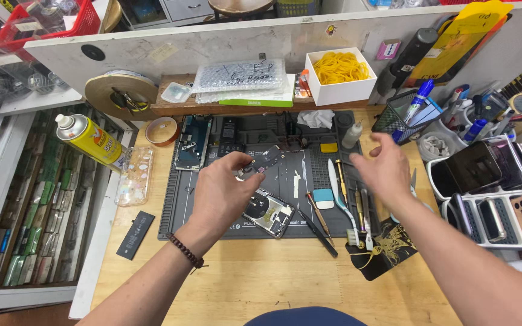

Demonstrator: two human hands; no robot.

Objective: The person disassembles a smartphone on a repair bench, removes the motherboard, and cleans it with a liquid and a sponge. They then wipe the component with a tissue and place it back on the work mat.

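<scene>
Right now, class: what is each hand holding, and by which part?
The left hand pinches a small dark part by its edge, at the fingertips. The right hand holds nothing.

Repair mat (212, 226) lying centrally on desk (261, 284), opened phone (268, 212) resting on it, tools (339, 205) lying right, spray can (89, 139) sitting left, box of bands (339, 75) sitting behind.

opened phone (269, 212) partly hidden under left hand (225, 190), small pinched part (250, 169) unclear, right hand (388, 169) blurred

Phone repair workshop: opened phone (267, 212), repair mat (212, 224)
</scene>
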